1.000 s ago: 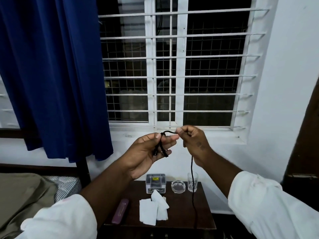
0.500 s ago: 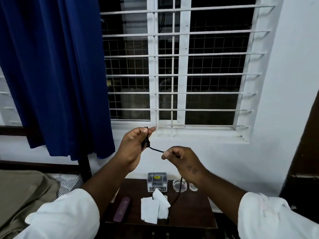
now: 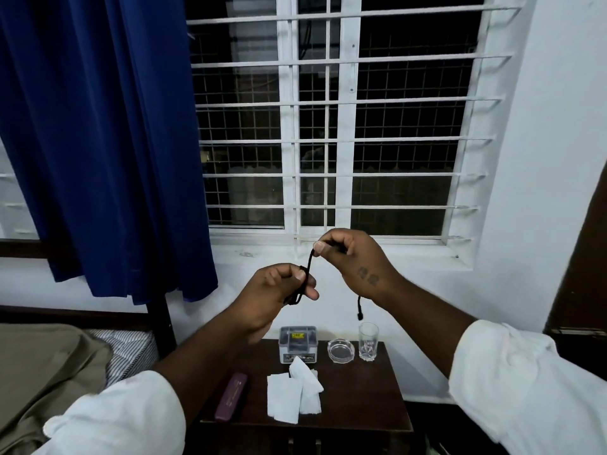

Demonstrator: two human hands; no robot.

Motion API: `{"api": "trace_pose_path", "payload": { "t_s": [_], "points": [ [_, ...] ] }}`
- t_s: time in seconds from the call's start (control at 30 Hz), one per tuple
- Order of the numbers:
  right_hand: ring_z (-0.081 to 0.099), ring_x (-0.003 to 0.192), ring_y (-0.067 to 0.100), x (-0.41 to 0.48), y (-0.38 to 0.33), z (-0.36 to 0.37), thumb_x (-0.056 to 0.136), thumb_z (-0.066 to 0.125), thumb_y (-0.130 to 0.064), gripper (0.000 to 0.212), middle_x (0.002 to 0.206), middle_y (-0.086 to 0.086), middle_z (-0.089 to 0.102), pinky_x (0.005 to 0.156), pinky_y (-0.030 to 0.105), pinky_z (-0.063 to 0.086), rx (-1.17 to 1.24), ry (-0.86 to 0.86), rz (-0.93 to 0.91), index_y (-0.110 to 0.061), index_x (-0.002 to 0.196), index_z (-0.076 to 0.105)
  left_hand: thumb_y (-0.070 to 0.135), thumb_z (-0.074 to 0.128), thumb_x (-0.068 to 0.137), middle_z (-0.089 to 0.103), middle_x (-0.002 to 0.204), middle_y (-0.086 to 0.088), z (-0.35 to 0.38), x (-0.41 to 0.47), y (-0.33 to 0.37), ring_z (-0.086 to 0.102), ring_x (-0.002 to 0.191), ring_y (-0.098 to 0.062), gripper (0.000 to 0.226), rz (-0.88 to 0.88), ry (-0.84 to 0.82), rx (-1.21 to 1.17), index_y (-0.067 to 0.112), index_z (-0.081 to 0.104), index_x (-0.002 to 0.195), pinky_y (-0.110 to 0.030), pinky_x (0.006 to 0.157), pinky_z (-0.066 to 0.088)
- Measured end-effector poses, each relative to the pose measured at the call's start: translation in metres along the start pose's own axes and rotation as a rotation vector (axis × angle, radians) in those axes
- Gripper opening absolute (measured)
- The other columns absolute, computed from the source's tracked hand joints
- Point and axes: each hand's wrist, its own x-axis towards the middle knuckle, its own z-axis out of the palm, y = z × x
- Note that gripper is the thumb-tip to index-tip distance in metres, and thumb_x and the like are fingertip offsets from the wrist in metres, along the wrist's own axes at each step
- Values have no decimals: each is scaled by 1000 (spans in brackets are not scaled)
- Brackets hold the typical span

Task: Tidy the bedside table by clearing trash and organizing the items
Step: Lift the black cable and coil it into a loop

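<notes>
You hold a black cord (image 3: 309, 267) up in front of the window (image 3: 347, 126), above the table (image 3: 364, 405). Your left hand (image 3: 279, 292) has its fingers curled round a small bundle of the cord. Your right hand (image 3: 356, 259) pinches the cord between thumb and forefinger, a little higher, and one end hangs below that wrist.

On the dark wooden table a clear box (image 3: 298, 344) stands at the back, with an ashtray (image 3: 341, 351) just beside it and a glass (image 3: 368, 341) next to that. White tissues (image 3: 285, 400) lie overlapping in the middle. A maroon case (image 3: 231, 400) lies near the left edge.

The window is barred and dark outside. A blue curtain (image 3: 98, 142) hangs to its left, and a bed (image 3: 49, 372) with an olive cover sits left of the table. The wall (image 3: 542, 159) is white.
</notes>
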Motion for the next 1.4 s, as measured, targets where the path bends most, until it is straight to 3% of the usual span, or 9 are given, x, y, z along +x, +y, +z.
{"api": "trace_pose_path", "payload": {
  "t_s": [0.2,0.4,0.53,0.73,0.83,1.03,1.2,1.3,1.4],
  "points": [
    [60,65,-8,2,23,10,97,62,-27,26,83,-4,71,63,8,44,211,108,140,-6,90,74,16,49,103,74,104,-26,6,-4,12,62,123,-41,23,-27,-28,-187,7,66,89,-47,101,41],
    [41,58,13,-17,49,42,100,56,-27,27,69,3,52,53,24,35,439,108,342,-6,99,73,21,48,102,67,131,-23,10,-6,14,61,129,-33,32,-30,-84,-403,15,76,89,-57,113,38],
    [32,54,14,-31,64,54,99,58,-34,25,63,-1,41,55,28,33,562,89,491,-20,86,74,20,45,105,63,135,-25,4,-4,12,59,130,-37,37,-40,-93,-486,13,76,85,-59,113,40],
    [39,47,2,-55,68,66,100,56,-36,28,57,-12,48,53,19,36,367,-50,448,-19,91,77,20,43,106,64,135,-22,-1,5,10,60,130,-35,24,-2,-34,-540,5,61,101,-58,112,42],
    [53,47,-8,-61,57,66,101,55,-25,25,52,-25,59,51,5,36,234,-101,339,-16,92,76,21,46,105,67,133,-17,-8,10,2,59,131,-32,37,22,78,-435,-10,55,124,-57,116,38],
    [68,85,4,-62,39,45,98,57,-37,25,93,-11,76,76,22,49,-41,-172,223,-23,92,77,25,47,104,69,132,-7,-11,7,-8,57,133,-22,24,-23,109,-200,5,62,107,-50,117,37],
    [56,58,-3,-45,21,30,91,65,-38,17,67,-16,67,60,20,39,-172,-203,117,-31,77,73,22,43,107,75,117,-8,-2,7,-13,68,110,-13,23,-20,39,-22,4,54,96,-35,93,44],
    [56,57,-2,-32,13,18,86,69,-39,14,68,-14,71,61,24,44,-219,-198,66,-29,75,71,17,38,108,70,77,1,2,6,-14,60,71,-8,23,-23,5,45,3,53,97,-30,73,39],
    [65,64,1,-21,4,7,84,73,-31,8,72,-7,75,66,25,53,-89,-259,51,-24,80,72,19,35,109,62,67,-4,4,3,-14,67,70,-7,25,-37,-55,106,5,49,94,-29,71,38]
  ]
}}
